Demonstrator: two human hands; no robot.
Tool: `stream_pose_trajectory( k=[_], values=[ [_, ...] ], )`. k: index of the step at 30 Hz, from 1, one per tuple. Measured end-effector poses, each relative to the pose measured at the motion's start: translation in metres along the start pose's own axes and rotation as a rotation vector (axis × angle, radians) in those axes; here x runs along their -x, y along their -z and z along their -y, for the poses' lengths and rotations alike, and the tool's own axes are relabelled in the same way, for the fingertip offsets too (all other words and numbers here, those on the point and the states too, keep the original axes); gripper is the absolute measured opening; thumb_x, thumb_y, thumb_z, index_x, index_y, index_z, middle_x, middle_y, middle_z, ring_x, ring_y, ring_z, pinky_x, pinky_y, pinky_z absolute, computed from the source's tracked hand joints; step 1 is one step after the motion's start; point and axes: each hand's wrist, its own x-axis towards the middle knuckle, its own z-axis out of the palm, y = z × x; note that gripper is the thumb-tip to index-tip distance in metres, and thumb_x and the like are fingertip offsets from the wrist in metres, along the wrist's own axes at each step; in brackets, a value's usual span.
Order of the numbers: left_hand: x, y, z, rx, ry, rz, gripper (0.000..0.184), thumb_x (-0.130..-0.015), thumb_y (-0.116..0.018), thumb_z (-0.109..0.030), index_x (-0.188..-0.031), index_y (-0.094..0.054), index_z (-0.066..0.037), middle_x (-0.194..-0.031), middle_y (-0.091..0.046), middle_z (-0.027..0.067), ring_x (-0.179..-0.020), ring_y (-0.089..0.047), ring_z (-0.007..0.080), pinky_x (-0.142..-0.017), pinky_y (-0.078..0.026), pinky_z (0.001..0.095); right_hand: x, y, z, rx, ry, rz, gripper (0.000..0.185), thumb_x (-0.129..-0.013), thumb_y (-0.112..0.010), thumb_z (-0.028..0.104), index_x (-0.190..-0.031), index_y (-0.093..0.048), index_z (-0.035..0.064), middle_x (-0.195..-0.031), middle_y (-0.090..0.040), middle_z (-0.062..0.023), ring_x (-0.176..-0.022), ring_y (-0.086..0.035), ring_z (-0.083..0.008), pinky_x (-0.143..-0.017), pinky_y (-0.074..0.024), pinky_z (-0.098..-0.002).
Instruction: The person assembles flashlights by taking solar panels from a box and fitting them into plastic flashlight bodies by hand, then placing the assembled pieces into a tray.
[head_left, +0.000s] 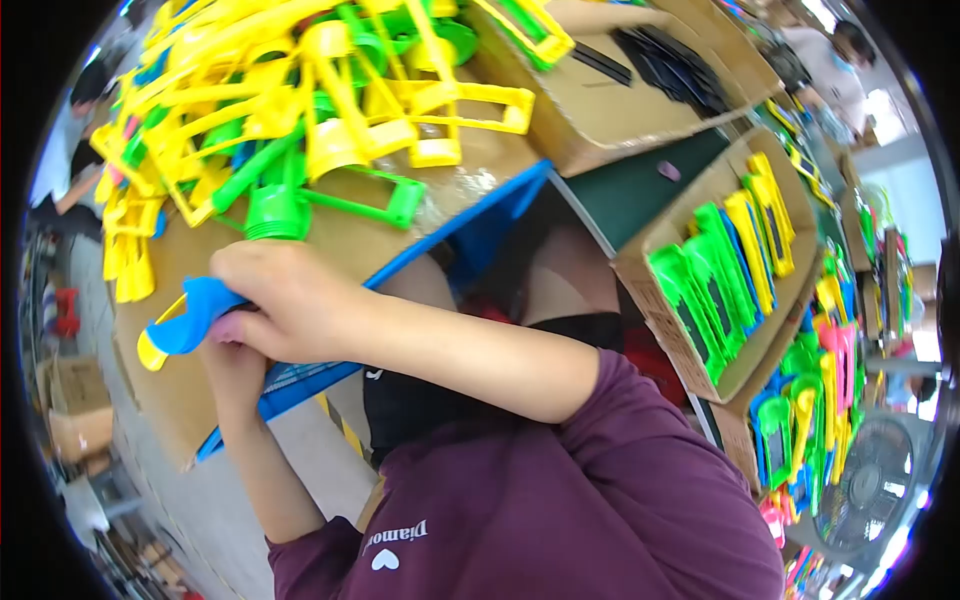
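Observation:
A blue-and-yellow curved plastic part point(192, 318) sticks out to the left of my two hands, above the edge of a cardboard box. My right hand point(285, 298) is closed at its near end, with the fingers bent around it. Below and partly behind it, my left hand point(238, 365) is also closed at the part; most of its fingers are hidden. Just beyond my right knuckles lies a green plastic piece with a round ribbed end point(278, 212). Behind it is a heap of yellow and green plastic frames point(330, 90).
A blue crate rim point(460, 228) runs beneath the cardboard. To the right, a carton point(640, 275) holds green, yellow and blue pieces. Another carton point(590, 150) holds black strips point(665, 65), with an arm over it. A fan point(868, 480) stands far right; other people are nearby.

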Motion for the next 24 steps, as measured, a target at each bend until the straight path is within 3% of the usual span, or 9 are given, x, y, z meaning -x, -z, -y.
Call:
stream_pose_trajectory(
  k=[6,12,18,21,23,24],
  values=[
    [-0.006,-0.003,-0.015,-0.101,0.064,0.039,0.025,-0.08,-0.06,-0.004,-0.103,-0.054,0.003,-0.099,-0.061,0.011,-0.095,-0.057,0.0209,-0.083,-0.044,0.0333,-0.005,0.002,-0.002,0.006,-0.111,0.03,0.034,-0.074,-0.068,0.029,-0.078,-0.045,0.0029,-0.073,-0.054,-0.0159,-0.072,-0.055,-0.0371,-0.062,-0.0421,-0.0443],
    [-0.003,-0.009,-0.012,-0.22,-0.079,-0.035,0.023,-0.081,-0.06,-0.007,-0.101,-0.054,0.003,-0.093,-0.061,0.0118,-0.088,-0.059,0.0211,-0.077,-0.045,0.0316,0.0,-0.008,-0.006,0.145,-0.129,-0.05,0.043,-0.076,-0.067,0.037,-0.084,-0.043,0.0021,-0.066,-0.055,-0.018,-0.065,-0.056,-0.0393,-0.057,-0.0424,-0.0458],
    [0.0,-0.01,-0.016,-0.213,0.227,-0.073,0.038,-0.081,-0.062,-0.012,-0.113,-0.049,0.003,-0.11,-0.058,0.0125,-0.101,-0.055,0.0203,-0.086,-0.042,0.0315,-0.008,-0.01,-0.005,0.284,-0.205,-0.047,0.046,-0.073,-0.068,0.042,-0.081,-0.049,0.0008,-0.063,-0.057,-0.0175,-0.062,-0.059,-0.038,-0.056,-0.0455,-0.0447],
    [0.0,-0.003,-0.01,0.002,-0.069,0.055,0.03,-0.08,-0.063,-0.01,-0.106,-0.054,0.002,-0.105,-0.059,0.0127,-0.097,-0.057,0.0194,-0.083,-0.044,0.0326,0.0,0.013,0.027,0.378,-0.141,0.042,0.045,-0.073,-0.067,0.044,-0.079,-0.051,0.0024,-0.067,-0.059,-0.0157,-0.064,-0.061,-0.0342,-0.056,-0.0469,-0.0424],
    [0.0,-0.005,-0.009,-0.033,-0.126,0.09,0.022,-0.079,-0.062,-0.003,-0.1,-0.055,0.001,-0.1,-0.058,0.0123,-0.094,-0.056,0.0208,-0.083,-0.043,0.0322,0.011,0.064,0.074,0.592,-0.03,-0.115,0.043,-0.073,-0.067,0.046,-0.079,-0.054,0.0054,-0.075,-0.061,-0.0128,-0.067,-0.062,-0.0298,-0.056,-0.0484,-0.0389],
    [-0.001,-0.006,-0.016,-0.073,-0.172,0.126,0.02,-0.079,-0.061,-0.002,-0.098,-0.055,0.001,-0.098,-0.058,0.0121,-0.093,-0.056,0.0215,-0.083,-0.043,0.032,0.016,0.098,0.106,0.731,-0.282,-0.05,0.041,-0.073,-0.067,0.047,-0.083,-0.057,0.0079,-0.082,-0.061,-0.0098,-0.068,-0.063,-0.0277,-0.057,-0.049,-0.0364]
  ],
)
